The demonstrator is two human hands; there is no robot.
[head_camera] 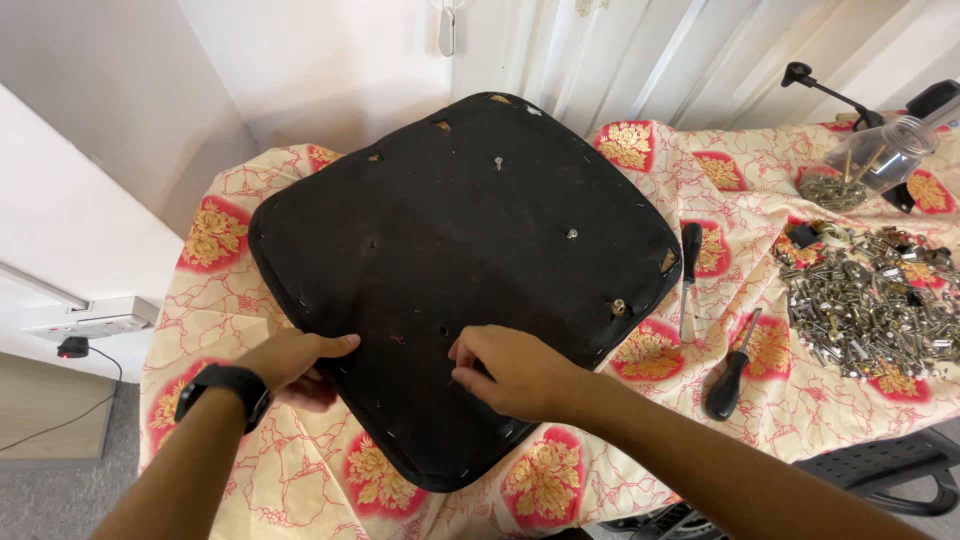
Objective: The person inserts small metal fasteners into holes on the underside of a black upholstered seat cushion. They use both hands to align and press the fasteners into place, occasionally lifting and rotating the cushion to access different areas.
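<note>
Hiding beneath right hand [520, 375]: fingertips on black seat base [450, 260].

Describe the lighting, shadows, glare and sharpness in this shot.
Head view: soft, even indoor light, with no harsh glare. The black seat panel reads very dark, its surface detail mostly lost. Faint shadows sit under the left hand and right hand. The screw pile glints slightly. Focus is sharp throughout; wide-angle bending shows at the edges of the patterned tablecloth.
</note>
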